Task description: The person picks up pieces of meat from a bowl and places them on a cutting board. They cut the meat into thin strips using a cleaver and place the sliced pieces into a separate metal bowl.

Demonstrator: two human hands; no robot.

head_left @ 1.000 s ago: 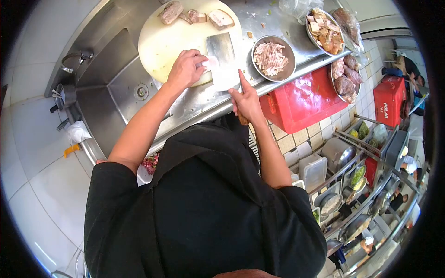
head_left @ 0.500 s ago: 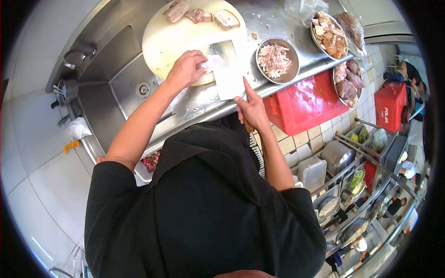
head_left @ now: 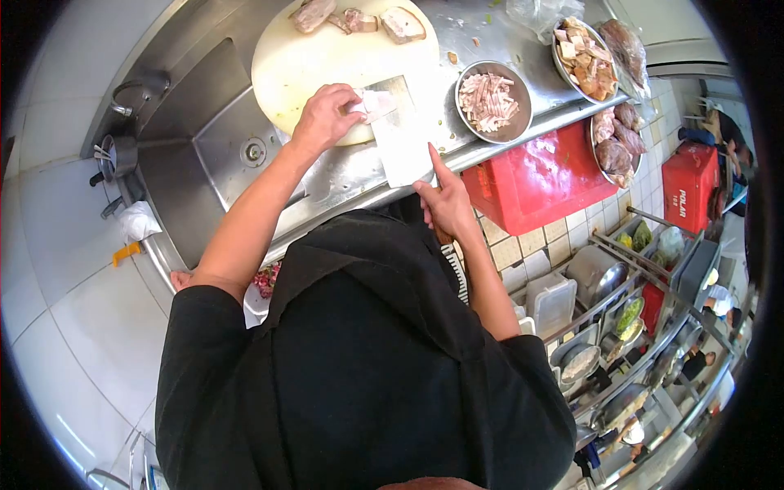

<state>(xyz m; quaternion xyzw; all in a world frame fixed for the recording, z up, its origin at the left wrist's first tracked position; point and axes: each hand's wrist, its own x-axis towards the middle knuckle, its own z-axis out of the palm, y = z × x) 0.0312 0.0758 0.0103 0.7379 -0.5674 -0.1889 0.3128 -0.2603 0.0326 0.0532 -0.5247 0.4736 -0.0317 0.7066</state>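
Observation:
My right hand [head_left: 447,198] grips a cleaver [head_left: 400,151] by its brown handle, forefinger stretched along the broad blade. The blade lies nearly flat across the edge of a round cream cutting board [head_left: 314,69]. With bent fingers pressed together, my left hand [head_left: 328,118] holds a thin pale slice of meat [head_left: 377,104], which overlaps the upper part of the blade. At the far side of the board sit a few larger cooked meat chunks [head_left: 403,24]. Right of the cleaver stands a metal bowl [head_left: 523,114] of thin meat strips [head_left: 488,101].
A steel sink [head_left: 196,106] lies left of the board. At the right are bowls of meat pieces [head_left: 585,61] and dark meat chunks [head_left: 617,147], and a plastic bag [head_left: 545,15]. A red cooler [head_left: 539,184] stands below the counter edge. Crowded shelves [head_left: 637,327] line the right.
The cleaver has shifted slightly toward my body. More of the meat slice now shows, spread over the blade beside my left fingers. The view has moved a little.

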